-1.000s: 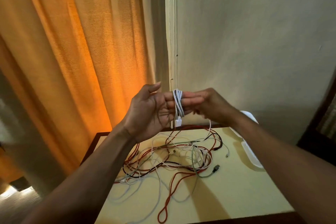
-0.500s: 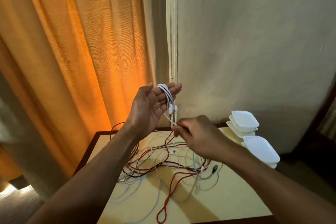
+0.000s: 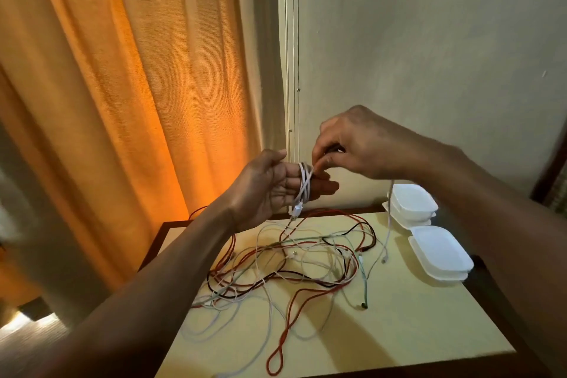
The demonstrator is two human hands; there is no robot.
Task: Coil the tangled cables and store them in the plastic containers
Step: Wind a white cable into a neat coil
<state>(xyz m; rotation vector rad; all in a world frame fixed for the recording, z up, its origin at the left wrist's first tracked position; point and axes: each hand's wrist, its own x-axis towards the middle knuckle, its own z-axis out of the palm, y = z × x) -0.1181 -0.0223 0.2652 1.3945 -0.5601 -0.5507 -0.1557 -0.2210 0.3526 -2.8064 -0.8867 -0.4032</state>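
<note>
Behind, glowing orange fabric curtain (image 3: 122, 101) at left, plain beige wall (image 3: 429, 40) at right. Below, pale yellow table top with dark wooden frame (image 3: 414, 325). On it, near the middle, loose tangle of thin red, white, black and green cables (image 3: 291, 258), crossing one over another, with one red loop reaching toward the near edge. At the right edge, white plastic containers with lids (image 3: 441, 252) in two low stacks, one behind the other, just beside the tangle.

Above the far side of the table, left hand (image 3: 267, 190) with palm up, fingers straight and close together. Around these fingers, thin white cable (image 3: 303, 184) wound in several turns, small white plug (image 3: 296, 210) hanging under the coil. Just beside, right hand (image 3: 359, 144) with thumb and forefinger pinched on the same cable at the top of the coil, other fingers curled. From this hand, one free white strand falling down to the table near the containers.
</note>
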